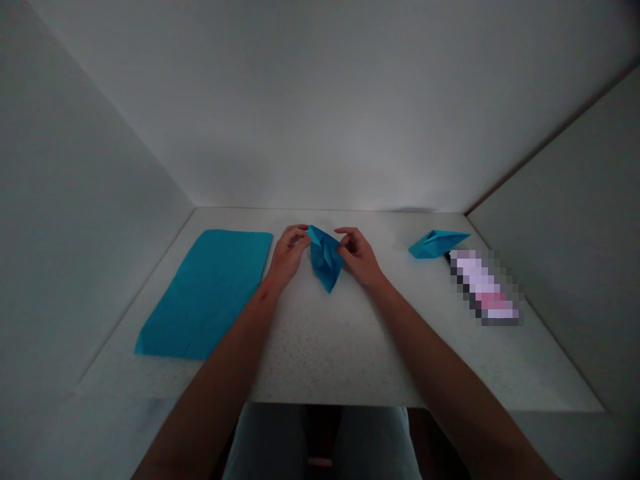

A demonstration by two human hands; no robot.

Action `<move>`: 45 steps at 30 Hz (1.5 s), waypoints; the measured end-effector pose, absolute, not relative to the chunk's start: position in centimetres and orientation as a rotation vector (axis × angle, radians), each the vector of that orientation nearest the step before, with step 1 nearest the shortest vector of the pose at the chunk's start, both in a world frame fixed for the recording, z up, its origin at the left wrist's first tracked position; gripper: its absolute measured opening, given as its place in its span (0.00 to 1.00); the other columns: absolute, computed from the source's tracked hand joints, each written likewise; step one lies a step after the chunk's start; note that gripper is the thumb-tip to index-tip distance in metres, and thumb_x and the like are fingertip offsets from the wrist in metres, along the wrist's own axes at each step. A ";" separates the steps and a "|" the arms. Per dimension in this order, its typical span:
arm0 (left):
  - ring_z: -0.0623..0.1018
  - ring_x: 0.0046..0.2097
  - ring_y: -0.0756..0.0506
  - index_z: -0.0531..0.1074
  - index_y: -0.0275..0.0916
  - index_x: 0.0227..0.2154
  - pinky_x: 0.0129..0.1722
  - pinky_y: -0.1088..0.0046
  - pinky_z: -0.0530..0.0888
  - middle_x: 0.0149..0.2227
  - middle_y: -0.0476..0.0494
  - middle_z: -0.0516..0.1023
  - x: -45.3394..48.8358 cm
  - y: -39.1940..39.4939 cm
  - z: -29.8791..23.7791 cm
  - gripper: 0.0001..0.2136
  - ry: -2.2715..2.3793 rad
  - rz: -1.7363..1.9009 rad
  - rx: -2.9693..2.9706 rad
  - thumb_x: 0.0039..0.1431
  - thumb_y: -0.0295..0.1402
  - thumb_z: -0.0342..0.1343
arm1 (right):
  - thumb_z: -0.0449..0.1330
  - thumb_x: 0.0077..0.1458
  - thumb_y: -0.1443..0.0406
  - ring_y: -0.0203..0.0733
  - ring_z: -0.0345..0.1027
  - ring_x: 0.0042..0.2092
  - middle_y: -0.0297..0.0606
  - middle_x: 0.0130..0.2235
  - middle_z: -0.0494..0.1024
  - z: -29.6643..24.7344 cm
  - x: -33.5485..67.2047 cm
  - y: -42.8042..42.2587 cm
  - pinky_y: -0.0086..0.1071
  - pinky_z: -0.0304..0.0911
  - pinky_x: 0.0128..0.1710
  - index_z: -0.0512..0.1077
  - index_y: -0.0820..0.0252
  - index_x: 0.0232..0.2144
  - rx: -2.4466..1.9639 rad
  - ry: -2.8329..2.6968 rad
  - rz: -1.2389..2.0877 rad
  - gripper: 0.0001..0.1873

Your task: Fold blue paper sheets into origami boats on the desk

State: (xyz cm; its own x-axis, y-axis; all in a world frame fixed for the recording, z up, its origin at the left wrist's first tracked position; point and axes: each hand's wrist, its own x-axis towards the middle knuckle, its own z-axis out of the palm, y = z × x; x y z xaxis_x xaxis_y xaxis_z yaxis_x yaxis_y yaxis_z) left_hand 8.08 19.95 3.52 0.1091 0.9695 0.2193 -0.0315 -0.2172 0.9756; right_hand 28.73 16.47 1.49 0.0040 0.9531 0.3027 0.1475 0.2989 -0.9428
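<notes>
Folded blue paper point(327, 261) is held between both hands, mid-surface, toward the far wall point(320, 133). Key relation: piece sits directly between the two grips, to the right of the left hand point(289, 250) and to the left of the right hand point(359, 257). Neither hand is nearer; both are in contact. Long axis is run from the far-left corner to a pointed tip aimed near and slightly right, so the tip is left unsupported by fingers. Whether the tip is rested on the surface point(325, 353) cannot be told.

Left grip: thumb and fingertips appear pinched on the far-left edge. Right grip: right corner appears pinched by the thumb and a curled finger, index lifted off.

Edges: the far wall is set a short way behind the hands; a broad stretch of surface is left between the tip and the near edge, flanked by the forearms. Leftward room is limited by the flat blue sheet point(215, 293), just beside the left hand and partly overlapped by that forearm. To the right, a wider gap is left before the second folded piece point(434, 245) and the pixelated phone-like object point(483, 287).
</notes>
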 end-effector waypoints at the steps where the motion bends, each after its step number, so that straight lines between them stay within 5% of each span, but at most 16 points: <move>1: 0.79 0.53 0.42 0.70 0.41 0.29 0.51 0.65 0.79 0.54 0.40 0.79 8.0 20.0 3.6 0.12 0.985 1.301 1.375 0.56 0.43 0.61 | 0.62 0.57 0.61 0.37 0.60 0.30 0.27 0.32 0.67 1.4 28.8 16.5 0.33 0.57 0.32 0.71 0.52 0.53 -1.119 -1.413 0.857 0.20; 10: 0.76 0.36 0.47 0.64 0.44 0.34 0.35 0.72 0.74 0.33 0.48 0.73 7.7 20.4 3.1 0.14 1.196 1.334 1.205 0.64 0.49 0.54 | 0.61 0.58 0.62 0.38 0.59 0.31 0.27 0.31 0.65 2.1 28.6 16.2 0.34 0.58 0.35 0.73 0.53 0.50 -1.096 -1.394 0.787 0.17; 18: 0.82 0.41 0.46 0.66 0.42 0.52 0.38 0.71 0.76 0.50 0.40 0.79 8.8 18.6 3.5 0.26 1.204 1.260 1.605 0.57 0.44 0.70 | 0.60 0.59 0.65 0.38 0.59 0.30 0.27 0.30 0.64 3.0 28.2 15.5 0.34 0.59 0.34 0.72 0.52 0.50 -1.111 -1.359 0.618 0.16; 24: 0.81 0.38 0.43 0.76 0.39 0.41 0.41 0.66 0.76 0.38 0.43 0.83 8.5 18.9 3.1 0.09 1.281 1.060 1.747 0.66 0.40 0.59 | 0.60 0.61 0.66 0.38 0.61 0.31 0.27 0.30 0.65 3.1 27.9 15.2 0.33 0.61 0.34 0.72 0.51 0.51 -1.110 -1.410 0.516 0.16; 31: 0.82 0.42 0.42 0.78 0.41 0.38 0.45 0.65 0.78 0.37 0.42 0.82 8.1 19.8 2.3 0.15 1.151 1.177 1.481 0.69 0.46 0.56 | 0.59 0.61 0.67 0.38 0.63 0.31 0.28 0.32 0.67 2.8 28.3 15.7 0.32 0.60 0.31 0.69 0.50 0.53 -1.148 -1.328 0.482 0.18; 39: 0.73 0.30 0.48 0.74 0.41 0.34 0.29 0.74 0.71 0.29 0.49 0.74 7.8 20.4 2.4 0.20 1.148 1.266 1.141 0.62 0.55 0.63 | 0.59 0.62 0.66 0.39 0.62 0.33 0.29 0.33 0.67 3.0 28.2 15.4 0.34 0.63 0.36 0.70 0.50 0.53 -1.092 -1.434 0.400 0.17; 45: 0.76 0.32 0.48 0.70 0.42 0.36 0.31 0.74 0.74 0.32 0.50 0.75 8.4 19.3 3.9 0.17 1.084 1.259 1.146 0.61 0.51 0.62 | 0.58 0.62 0.69 0.44 0.66 0.40 0.38 0.39 0.70 3.3 28.3 15.5 0.40 0.66 0.40 0.75 0.53 0.36 -1.201 -1.514 0.168 0.06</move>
